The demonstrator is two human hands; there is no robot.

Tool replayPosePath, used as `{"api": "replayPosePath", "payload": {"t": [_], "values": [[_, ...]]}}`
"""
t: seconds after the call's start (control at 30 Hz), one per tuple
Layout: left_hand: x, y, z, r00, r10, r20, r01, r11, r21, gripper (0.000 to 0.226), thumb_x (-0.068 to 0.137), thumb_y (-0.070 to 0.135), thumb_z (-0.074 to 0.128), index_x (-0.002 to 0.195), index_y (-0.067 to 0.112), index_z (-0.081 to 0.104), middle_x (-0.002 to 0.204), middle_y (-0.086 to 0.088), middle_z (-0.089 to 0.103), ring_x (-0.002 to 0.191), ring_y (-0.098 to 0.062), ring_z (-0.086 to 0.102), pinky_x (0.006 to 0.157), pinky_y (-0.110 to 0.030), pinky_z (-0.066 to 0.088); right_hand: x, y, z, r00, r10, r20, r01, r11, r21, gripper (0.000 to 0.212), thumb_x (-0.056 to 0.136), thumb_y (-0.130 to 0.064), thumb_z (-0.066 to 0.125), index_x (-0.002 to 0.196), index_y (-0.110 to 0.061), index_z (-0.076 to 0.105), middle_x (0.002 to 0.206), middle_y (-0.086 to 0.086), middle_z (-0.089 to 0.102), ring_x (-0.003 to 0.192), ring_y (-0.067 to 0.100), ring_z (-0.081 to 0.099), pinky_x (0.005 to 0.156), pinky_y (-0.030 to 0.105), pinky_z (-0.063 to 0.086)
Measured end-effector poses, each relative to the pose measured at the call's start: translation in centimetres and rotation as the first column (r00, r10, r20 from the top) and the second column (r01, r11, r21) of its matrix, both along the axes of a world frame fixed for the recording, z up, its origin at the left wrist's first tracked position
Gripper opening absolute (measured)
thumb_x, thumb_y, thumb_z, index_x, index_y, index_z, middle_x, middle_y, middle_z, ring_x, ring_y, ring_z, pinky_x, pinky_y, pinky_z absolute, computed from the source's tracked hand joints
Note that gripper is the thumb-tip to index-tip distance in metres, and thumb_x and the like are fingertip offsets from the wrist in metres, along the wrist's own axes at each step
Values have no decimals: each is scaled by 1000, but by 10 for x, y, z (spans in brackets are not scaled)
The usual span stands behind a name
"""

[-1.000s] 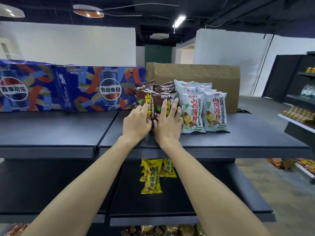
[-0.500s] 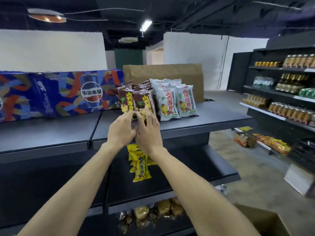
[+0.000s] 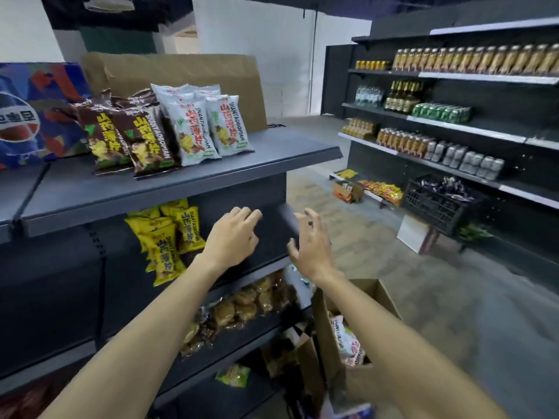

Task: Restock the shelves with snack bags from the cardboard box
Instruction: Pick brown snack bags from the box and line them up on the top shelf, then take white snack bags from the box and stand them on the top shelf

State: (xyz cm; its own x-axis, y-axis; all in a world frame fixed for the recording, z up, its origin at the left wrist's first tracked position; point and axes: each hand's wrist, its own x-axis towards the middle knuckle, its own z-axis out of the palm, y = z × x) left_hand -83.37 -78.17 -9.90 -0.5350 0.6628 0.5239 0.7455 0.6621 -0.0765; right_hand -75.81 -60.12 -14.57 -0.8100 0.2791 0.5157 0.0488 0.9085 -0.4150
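Observation:
Brown snack bags [image 3: 133, 137] and white snack bags [image 3: 208, 125] stand in rows on the dark top shelf [image 3: 272, 158]. Yellow snack bags [image 3: 166, 237] hang on the shelf below. An open cardboard box [image 3: 329, 325] sits on the floor at the lower right, with a white and pink bag [image 3: 344, 337] showing inside. My left hand [image 3: 233, 237] and my right hand [image 3: 311, 246] hover empty in front of the middle shelf, fingers loosely spread, apart from every bag.
A blue cola carton [image 3: 33, 116] and a flat cardboard sheet [image 3: 181, 74] stand at the back of the top shelf. Clear packs of brown snacks [image 3: 245, 306] fill a lower shelf. Across the aisle, drink shelves [image 3: 453, 116] and a black crate [image 3: 438, 204] line the right side.
Both hands have left the brown bags on the top shelf and dropped down to the right, empty. The view has swung right and down, revealing the cardboard box.

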Motion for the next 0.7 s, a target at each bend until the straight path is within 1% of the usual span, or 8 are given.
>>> {"api": "replayPosePath", "payload": {"t": [0.13,0.2,0.27,0.33,0.4,0.47,0.53,0.7], "values": [[13,57,-24,986,20,166,-6,996,-85,31,86,17,53,117,15,52,104,-3,57,100,-26,53,71,-38,47,22,58,-20,996,-24,85,29,997,-67,50,86,-20,59,134,-13,44,142,13,36,125,32,40,103,41,39],[20,90,-38,964,52,262,-6,985,-171,22,86,19,51,107,17,48,99,-1,57,95,-27,55,66,-38,46,37,94,-34,970,12,241,29,985,-169,47,89,-24,56,134,-14,45,131,13,46,117,32,49,96,40,43],[30,122,-58,937,76,342,5,973,-229,15,85,21,51,99,18,44,95,-1,57,89,-30,57,64,-39,46,54,132,-46,915,91,394,21,962,-272,38,92,-28,55,126,-14,49,116,13,58,107,32,57,91,42,47],[43,150,-82,911,91,403,20,965,-263,16,87,23,50,101,16,47,100,-4,59,93,-32,57,65,-37,42,70,172,-61,883,70,464,67,960,-271,36,91,-25,57,123,-11,51,108,14,62,103,32,60,90,40,48],[59,173,-109,881,105,462,34,958,-284,19,88,25,51,104,14,51,107,-7,59,101,-32,55,71,-37,43,84,208,-79,829,32,558,115,967,-227,41,89,-27,59,125,-10,51,115,15,62,110,33,58,92,37,47],[76,188,-138,843,123,523,45,954,-296,19,88,28,55,101,14,53,108,-9,57,103,-33,53,77,-40,48,95,234,-99,702,45,711,115,978,-175,39,87,-31,60,121,-12,53,123,14,61,114,30,55,92,34,46],[89,197,-164,799,143,584,56,950,-308,21,87,33,57,97,15,54,105,-9,57,101,-32,54,77,-42,50,105,248,-119,610,70,789,96,982,-161,39,87,-30,61,121,-13,55,125,13,60,116,29,54,91,32,44],[100,209,-209,722,171,670,98,934,-344,19,91,29,53,103,15,55,102,-7,55,97,-29,56,71,-38,48,116,252,-161,566,113,816,118,969,-215,42,90,-27,58,128,-11,52,125,13,60,115,30,55,90,34,46]]}}
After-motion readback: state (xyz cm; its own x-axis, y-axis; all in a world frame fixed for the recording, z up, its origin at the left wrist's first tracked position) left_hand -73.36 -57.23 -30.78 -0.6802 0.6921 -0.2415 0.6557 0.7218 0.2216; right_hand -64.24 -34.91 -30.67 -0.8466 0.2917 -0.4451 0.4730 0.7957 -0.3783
